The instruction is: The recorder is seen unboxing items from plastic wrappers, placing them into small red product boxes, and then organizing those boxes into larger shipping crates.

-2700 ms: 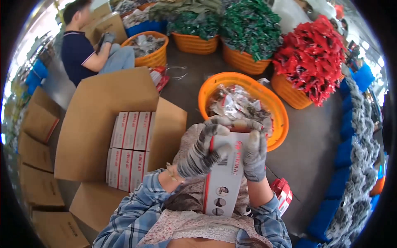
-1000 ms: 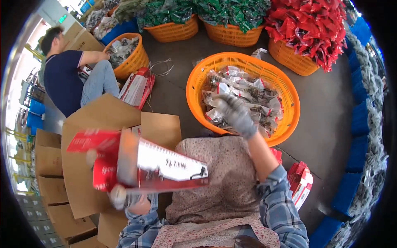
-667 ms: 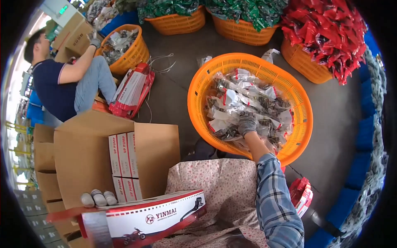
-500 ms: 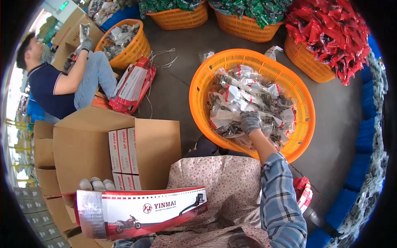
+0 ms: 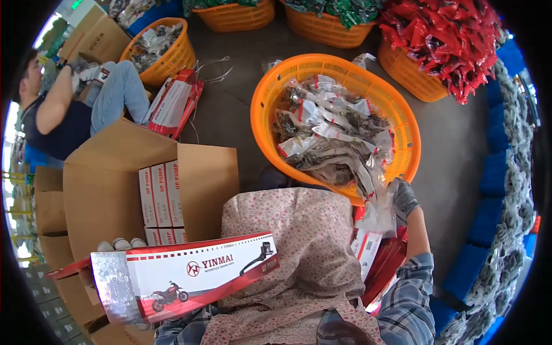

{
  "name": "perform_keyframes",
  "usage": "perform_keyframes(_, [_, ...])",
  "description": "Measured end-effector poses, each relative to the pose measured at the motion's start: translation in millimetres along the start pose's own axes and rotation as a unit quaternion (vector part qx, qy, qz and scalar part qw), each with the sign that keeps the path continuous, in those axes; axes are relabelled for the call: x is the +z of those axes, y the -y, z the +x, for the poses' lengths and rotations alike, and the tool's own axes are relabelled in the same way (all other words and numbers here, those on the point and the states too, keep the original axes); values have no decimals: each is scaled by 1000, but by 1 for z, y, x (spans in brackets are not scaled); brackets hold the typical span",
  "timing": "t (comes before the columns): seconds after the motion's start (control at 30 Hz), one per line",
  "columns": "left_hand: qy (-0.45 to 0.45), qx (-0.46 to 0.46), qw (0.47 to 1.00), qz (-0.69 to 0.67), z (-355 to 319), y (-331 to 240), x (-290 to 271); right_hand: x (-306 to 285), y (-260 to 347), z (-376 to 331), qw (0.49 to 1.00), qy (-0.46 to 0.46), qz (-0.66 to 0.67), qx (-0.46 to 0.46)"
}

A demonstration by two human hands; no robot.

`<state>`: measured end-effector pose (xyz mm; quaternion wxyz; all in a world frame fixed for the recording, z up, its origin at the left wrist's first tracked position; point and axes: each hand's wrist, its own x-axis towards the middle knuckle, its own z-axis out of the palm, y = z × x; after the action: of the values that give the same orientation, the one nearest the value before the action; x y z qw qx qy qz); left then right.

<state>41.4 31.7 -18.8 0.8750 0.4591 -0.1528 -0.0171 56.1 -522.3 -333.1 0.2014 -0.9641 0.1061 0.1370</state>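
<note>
My left hand [image 5: 121, 245], in a pale glove, is closed around a long white and red printed carton [image 5: 201, 276]. Only its fingertips show over the carton's upper edge. A red flap sticks out at the carton's left end, beside a shiny silver strip. At the near right rim of the orange basket [image 5: 262, 115], my grey-gloved right hand [image 5: 406, 198] grips a clear plastic bag [image 5: 376, 213]. That bag stretches over the rim from a heap of bagged parts [image 5: 328, 129]. The parts inside are too wrinkled over to make out.
At left, an open cardboard box [image 5: 207, 187] holds rows of slim white cartons [image 5: 161, 195]. A seated co-worker [image 5: 57, 109] handles a package beyond it. Orange baskets of green packets [image 5: 333, 14] and red packets [image 5: 443, 46] stand behind. Flat red cartons [image 5: 385, 261] lie beside my right forearm.
My right hand has moved from inside the basket to its near right rim, drawing a clear bag along. The carton remains in my left hand. The co-worker's hands have lowered.
</note>
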Motion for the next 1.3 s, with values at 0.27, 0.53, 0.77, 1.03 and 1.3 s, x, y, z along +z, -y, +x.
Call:
perform_keyframes(0.27, [-60, 98, 990, 88, -8, 29, 34, -33, 117, 29, 961, 255, 5, 108])
perform_keyframes(0.53, [-125, 224, 952, 168, -21, 13, 51, -1, 179, 25, 975, 63, -215, -3])
perform_keyframes(0.77, [-152, 324, 906, 228, -36, -5, 47, -16, 99, -18, 883, 42, 466, 26])
perform_keyframes(1.03, [-143, 305, 833, 438, -10, -13, 60, -132, 175, -176, 762, -217, 608, -49])
perform_keyframes(1.3, [-17, 306, 876, 373, 27, 15, 80, -224, 235, -266, 815, -367, 352, -278])
